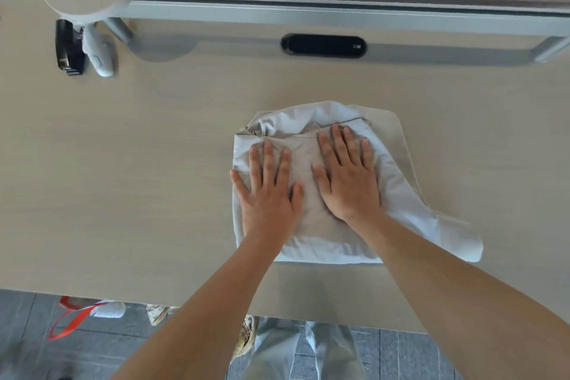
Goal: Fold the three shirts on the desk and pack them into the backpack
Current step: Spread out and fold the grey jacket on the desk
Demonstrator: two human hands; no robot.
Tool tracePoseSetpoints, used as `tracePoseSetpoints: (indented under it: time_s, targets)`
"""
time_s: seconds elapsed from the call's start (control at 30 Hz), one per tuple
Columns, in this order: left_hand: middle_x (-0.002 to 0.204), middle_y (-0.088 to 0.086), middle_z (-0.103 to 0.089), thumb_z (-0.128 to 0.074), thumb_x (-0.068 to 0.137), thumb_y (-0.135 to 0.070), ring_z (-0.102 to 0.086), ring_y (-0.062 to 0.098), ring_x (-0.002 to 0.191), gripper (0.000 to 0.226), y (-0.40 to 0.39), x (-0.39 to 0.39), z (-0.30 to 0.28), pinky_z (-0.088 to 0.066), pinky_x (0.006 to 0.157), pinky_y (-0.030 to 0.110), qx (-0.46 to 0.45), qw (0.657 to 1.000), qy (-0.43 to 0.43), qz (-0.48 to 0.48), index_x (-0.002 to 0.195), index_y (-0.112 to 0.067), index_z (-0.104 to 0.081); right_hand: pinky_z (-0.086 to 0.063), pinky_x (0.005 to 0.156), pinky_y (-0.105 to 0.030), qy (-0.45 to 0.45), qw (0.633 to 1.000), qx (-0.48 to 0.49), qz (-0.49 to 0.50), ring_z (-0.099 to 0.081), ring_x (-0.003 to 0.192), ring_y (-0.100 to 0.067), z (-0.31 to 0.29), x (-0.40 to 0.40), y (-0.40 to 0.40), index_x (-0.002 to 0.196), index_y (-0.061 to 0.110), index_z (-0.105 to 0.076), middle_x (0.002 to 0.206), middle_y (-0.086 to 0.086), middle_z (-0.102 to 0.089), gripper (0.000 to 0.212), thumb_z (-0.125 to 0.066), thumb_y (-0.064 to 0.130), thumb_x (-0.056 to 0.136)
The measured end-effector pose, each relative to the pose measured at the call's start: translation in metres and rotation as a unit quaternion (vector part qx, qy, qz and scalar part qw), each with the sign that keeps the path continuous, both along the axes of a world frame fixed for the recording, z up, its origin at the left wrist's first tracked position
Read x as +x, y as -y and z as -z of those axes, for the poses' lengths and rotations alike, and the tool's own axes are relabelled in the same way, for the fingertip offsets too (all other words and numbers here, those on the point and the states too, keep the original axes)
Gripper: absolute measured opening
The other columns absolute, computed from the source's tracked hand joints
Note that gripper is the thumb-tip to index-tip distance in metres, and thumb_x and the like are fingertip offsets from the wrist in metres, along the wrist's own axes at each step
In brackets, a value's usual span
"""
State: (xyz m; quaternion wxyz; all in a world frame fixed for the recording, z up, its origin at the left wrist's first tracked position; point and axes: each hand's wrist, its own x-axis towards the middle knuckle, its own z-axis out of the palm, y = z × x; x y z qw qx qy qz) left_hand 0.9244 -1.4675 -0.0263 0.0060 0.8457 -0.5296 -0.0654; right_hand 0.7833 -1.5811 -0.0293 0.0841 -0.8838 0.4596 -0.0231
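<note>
A wide desk (123,179) of pale wood-grain laminate, smooth and matte, fills most of the view; its near edge gives way to grey floor tiles (24,348). Along the far side runs a silvery metal rail (308,9) with a glossy black oval cable port (323,45) below it. Right of centre on the desk lies a folded shirt (398,194), light beige-grey cloth, soft and creased, roughly square with 1 loose flap trailing toward the near right. The left hand (268,194) and right hand (348,176) press flat on it side by side, fingers straight and slightly spread. At far left sit a black stapler (68,52) and a blurred white rounded object (100,52).
</note>
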Motion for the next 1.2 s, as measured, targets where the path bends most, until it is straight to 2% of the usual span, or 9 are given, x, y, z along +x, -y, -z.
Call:
tracePoseSetpoints:
  time_s: [0.2,0.43,0.53,0.67,0.77,0.83,0.9,0.97,1.2]
  targets:
    - [0.174,0.003,0.011,-0.016,0.105,-0.056,0.015,0.027,0.159,0.069,-0.001,-0.001,-0.006,-0.008,0.123,0.069,0.002,1.000,-0.010,-0.003,0.167,-0.026,-0.006,-0.008,0.131,-0.051,0.060,0.998,-0.003,0.035,-0.003,0.162,-0.022,-0.018,-0.034,-0.019,0.166,0.019,-0.025,0.175,-0.007,-0.014,0.066,-0.028,0.052,0.109]
    - [0.174,0.006,0.010,-0.021,0.106,-0.054,0.014,0.029,0.159,0.069,-0.001,-0.005,-0.004,-0.009,0.123,0.069,0.016,1.000,0.005,0.004,0.167,-0.025,-0.005,-0.006,0.130,-0.054,0.026,0.998,-0.003,0.053,0.007,0.162,-0.021,-0.004,-0.051,-0.039,0.168,0.021,-0.008,0.176,-0.004,0.003,0.070,-0.030,0.052,0.109]
    - [0.174,0.006,0.011,-0.020,0.106,-0.055,0.014,0.029,0.159,0.070,0.000,-0.004,-0.003,-0.009,0.123,0.069,0.023,1.000,0.005,0.005,0.167,-0.026,-0.003,-0.005,0.130,-0.054,0.019,0.999,-0.009,0.050,0.007,0.162,-0.022,0.004,-0.049,-0.039,0.168,0.020,-0.007,0.176,-0.005,0.005,0.071,-0.030,0.053,0.109]
    - [0.174,0.005,0.012,-0.023,0.102,-0.059,0.014,0.028,0.160,0.074,0.001,-0.001,-0.020,-0.014,0.121,0.069,0.034,0.998,-0.052,0.000,0.166,-0.027,-0.005,-0.002,0.130,-0.054,-0.008,0.998,0.007,0.058,0.005,0.162,-0.025,0.000,-0.045,-0.038,0.168,0.019,-0.011,0.176,-0.007,0.003,0.072,-0.022,0.056,0.107]
    - [0.171,0.007,0.021,-0.047,0.097,-0.064,0.010,0.031,0.159,0.094,-0.010,0.004,-0.038,-0.018,0.121,0.065,0.028,0.983,-0.147,-0.108,0.165,-0.030,0.008,0.002,0.130,-0.053,-0.004,0.997,0.028,0.076,0.005,0.162,-0.026,-0.014,-0.035,-0.040,0.167,0.017,-0.016,0.176,-0.009,0.000,0.076,-0.023,0.059,0.105]
    - [0.172,0.013,0.009,-0.057,0.093,-0.064,-0.009,0.036,0.158,0.103,-0.021,0.009,-0.047,-0.024,0.121,0.059,0.012,0.956,-0.222,-0.189,0.164,-0.032,0.010,0.000,0.130,-0.053,0.019,0.997,0.020,0.067,0.001,0.162,-0.027,-0.022,-0.025,-0.043,0.166,0.016,-0.021,0.175,-0.010,-0.007,0.076,-0.025,0.060,0.104]
    - [0.168,0.015,-0.016,-0.061,0.092,-0.062,-0.028,0.037,0.150,0.101,-0.027,0.014,-0.051,-0.033,0.116,0.054,-0.012,0.942,-0.264,-0.209,0.164,-0.035,0.005,-0.003,0.130,-0.053,0.027,0.998,0.006,0.052,-0.004,0.162,-0.028,-0.024,-0.013,-0.046,0.166,0.017,-0.022,0.175,-0.010,-0.011,0.075,-0.027,0.060,0.105]
    - [0.158,0.010,-0.035,-0.064,0.091,-0.058,-0.037,0.033,0.142,0.099,-0.030,0.020,-0.050,-0.036,0.113,0.049,-0.046,0.930,-0.297,-0.213,0.164,-0.039,-0.001,-0.004,0.130,-0.054,0.021,0.999,0.001,0.043,-0.003,0.162,-0.028,-0.020,-0.003,-0.047,0.167,0.018,-0.019,0.175,-0.009,-0.009,0.074,-0.028,0.059,0.106]
    - [0.138,-0.002,-0.048,-0.067,0.092,-0.055,-0.051,0.020,0.122,0.090,-0.035,0.033,-0.048,-0.043,0.102,0.038,-0.091,0.889,-0.386,-0.230,0.159,-0.056,-0.007,-0.004,0.130,-0.054,0.019,0.998,-0.023,0.047,-0.004,0.162,-0.025,0.002,0.002,-0.052,0.167,0.018,-0.019,0.175,-0.009,-0.010,0.070,-0.035,0.053,0.109]
